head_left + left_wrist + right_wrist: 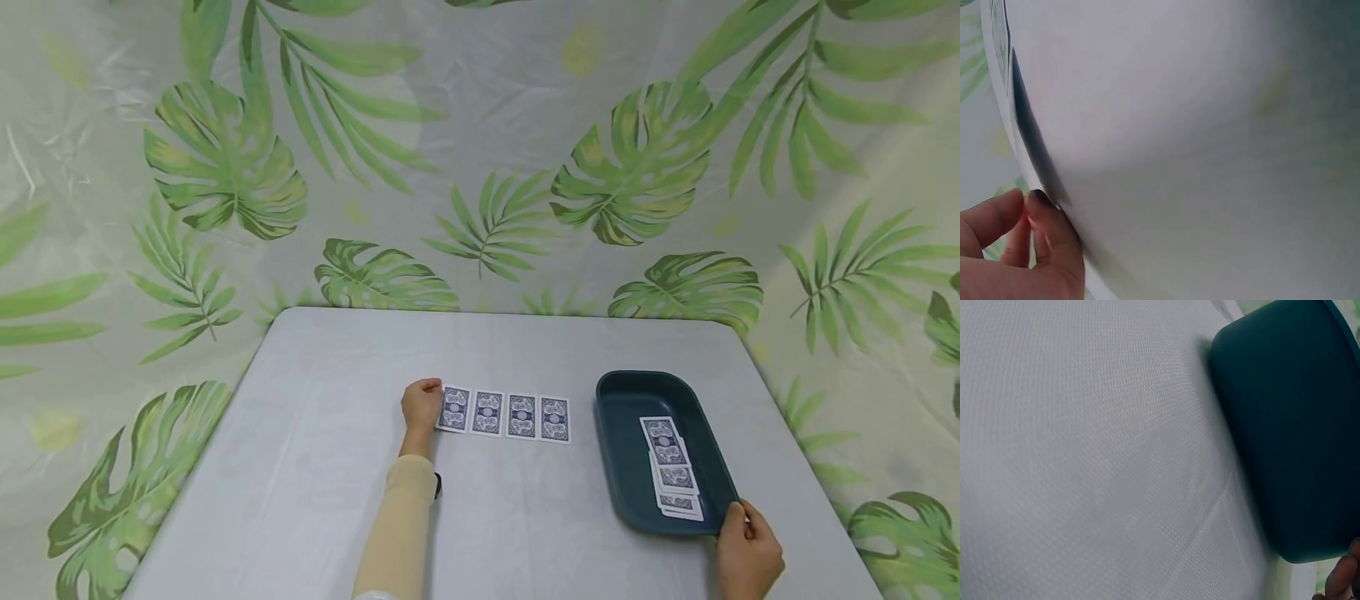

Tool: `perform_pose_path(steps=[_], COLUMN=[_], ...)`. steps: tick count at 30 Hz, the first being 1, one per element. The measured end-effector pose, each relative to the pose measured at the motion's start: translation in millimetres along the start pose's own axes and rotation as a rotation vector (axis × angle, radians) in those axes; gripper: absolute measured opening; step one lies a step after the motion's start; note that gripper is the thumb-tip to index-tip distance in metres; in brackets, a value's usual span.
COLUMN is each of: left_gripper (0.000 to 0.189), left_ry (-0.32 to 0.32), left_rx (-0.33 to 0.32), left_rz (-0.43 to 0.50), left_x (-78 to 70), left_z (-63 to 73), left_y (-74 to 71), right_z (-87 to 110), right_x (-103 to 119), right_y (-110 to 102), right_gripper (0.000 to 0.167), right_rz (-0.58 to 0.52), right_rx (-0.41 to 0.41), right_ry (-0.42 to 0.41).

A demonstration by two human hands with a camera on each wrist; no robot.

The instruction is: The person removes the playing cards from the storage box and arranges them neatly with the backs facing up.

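Several blue-backed playing cards (pixel 522 416) lie face down in a row on the white table. At the row's left end, my left hand (pixel 422 406) pinches the edge of the leftmost card (pixel 454 409). The left wrist view shows the thumb and finger (pixel 1054 228) meeting at that edge, with the cards seen nearly edge-on. Toward the right, my right hand (pixel 750 552) grips the near right corner of a dark teal tray (pixel 617 467). Inside the tray is an overlapping stack of face-down cards (pixel 664 442). Only the right fingertips (pixel 1340 578) show below the tray's wall in the right wrist view.
A white cloth covers the table (pixel 315 467). Behind it and at its sides hangs a leaf-patterned sheet (pixel 495 108). The tray stands to the right of the card row, with a gap between them.
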State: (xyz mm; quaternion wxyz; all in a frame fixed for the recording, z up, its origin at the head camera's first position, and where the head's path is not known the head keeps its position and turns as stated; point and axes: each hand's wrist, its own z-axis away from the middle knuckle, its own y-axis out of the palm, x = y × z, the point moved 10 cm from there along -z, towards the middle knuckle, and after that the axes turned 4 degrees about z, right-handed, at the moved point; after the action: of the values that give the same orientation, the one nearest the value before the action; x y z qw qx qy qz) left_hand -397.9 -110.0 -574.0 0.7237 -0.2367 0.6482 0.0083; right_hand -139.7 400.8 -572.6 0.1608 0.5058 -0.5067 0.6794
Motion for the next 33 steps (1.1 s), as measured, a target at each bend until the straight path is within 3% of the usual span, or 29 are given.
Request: perform_pose_path(steps=[12,21,27,33], left_gripper=[0.020,0.019,0.020,0.020], left_ry=[-0.001,0.021,0.038,0.036], left_rx=[0.000,0.059,0.117,0.193], left_rz=[0.007,0.159,0.187,0.233], left_x=[-6.3,-20.6,-27.8,-45.0], left_z=[-1.7,-3.0,1.7,19.0], left_y=[1.6,12.6,30.7,59.1], right_z=[-1.4,-0.2,1.6,2.1], right_x=[-3.8,-2.4,-0.8,1.9], right_y=[-1.8,-0.5,-1.1,-1.4], right_gripper=[0.042,0.042,0.042,0.041], right_rz=[0.003,-0.010,0.003,0.004], right_rx=[-0.004,0.001,0.000,-0.003], right_ry=[0.005,0.014,0.014,0.003])
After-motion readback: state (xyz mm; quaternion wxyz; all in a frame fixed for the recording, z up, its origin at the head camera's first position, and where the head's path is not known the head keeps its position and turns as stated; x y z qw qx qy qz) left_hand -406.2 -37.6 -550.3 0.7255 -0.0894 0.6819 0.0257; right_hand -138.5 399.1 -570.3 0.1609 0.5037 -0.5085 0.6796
